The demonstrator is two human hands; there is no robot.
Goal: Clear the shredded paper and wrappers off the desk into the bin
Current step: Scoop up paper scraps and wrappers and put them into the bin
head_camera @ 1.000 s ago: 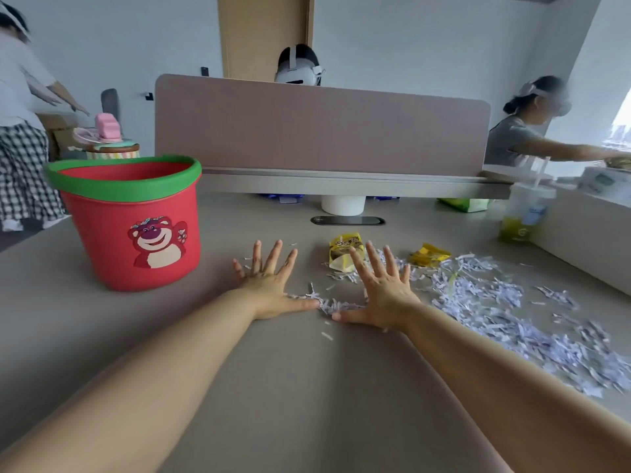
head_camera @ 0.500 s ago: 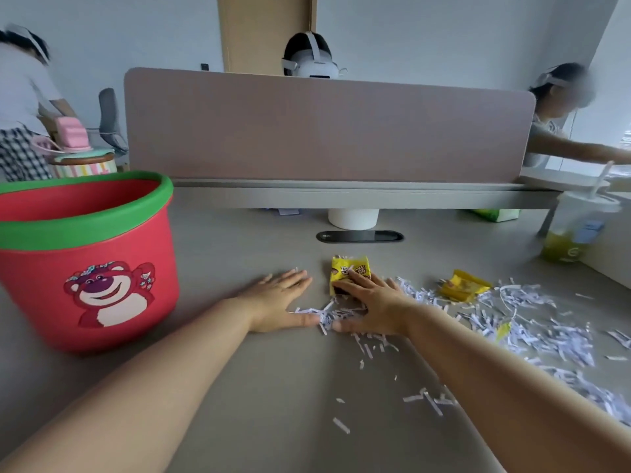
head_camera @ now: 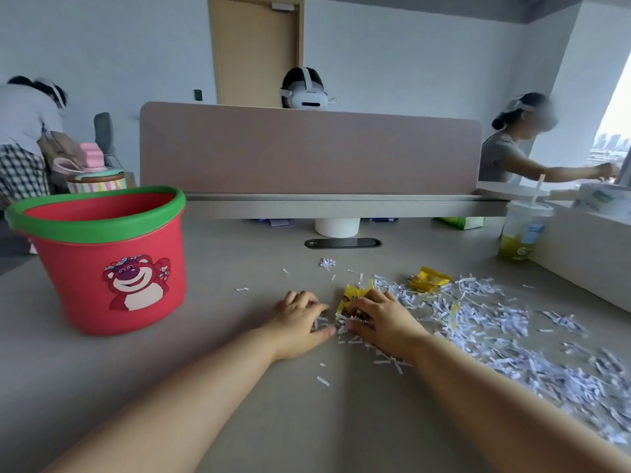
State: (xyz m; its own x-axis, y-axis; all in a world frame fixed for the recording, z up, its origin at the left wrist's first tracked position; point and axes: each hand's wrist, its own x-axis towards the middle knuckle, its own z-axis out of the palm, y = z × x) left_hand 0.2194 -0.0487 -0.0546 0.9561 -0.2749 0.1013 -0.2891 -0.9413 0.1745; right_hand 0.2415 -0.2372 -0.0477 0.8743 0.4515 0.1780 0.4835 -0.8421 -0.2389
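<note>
Yellow wrapper (head_camera: 351, 300), head view: on desk (head_camera: 239, 387), gripped under curled fingers of right hand (head_camera: 379, 319) | left hand (head_camera: 295, 319) just beside, fingers curled over a few shreds, grip unclear | shredded paper (head_camera: 495, 322) strewn rightward | bin (head_camera: 112, 261) well apart, left.

Glossy plastic bin (head_camera: 102, 264), matt desk (head_camera: 239, 387), paper shreds (head_camera: 495, 322)

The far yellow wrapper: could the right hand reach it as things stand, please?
Probably yes: the far wrapper lies uncovered just beyond the right hand, with only loose shreds between, though its fingers grip the near wrapper.
</note>
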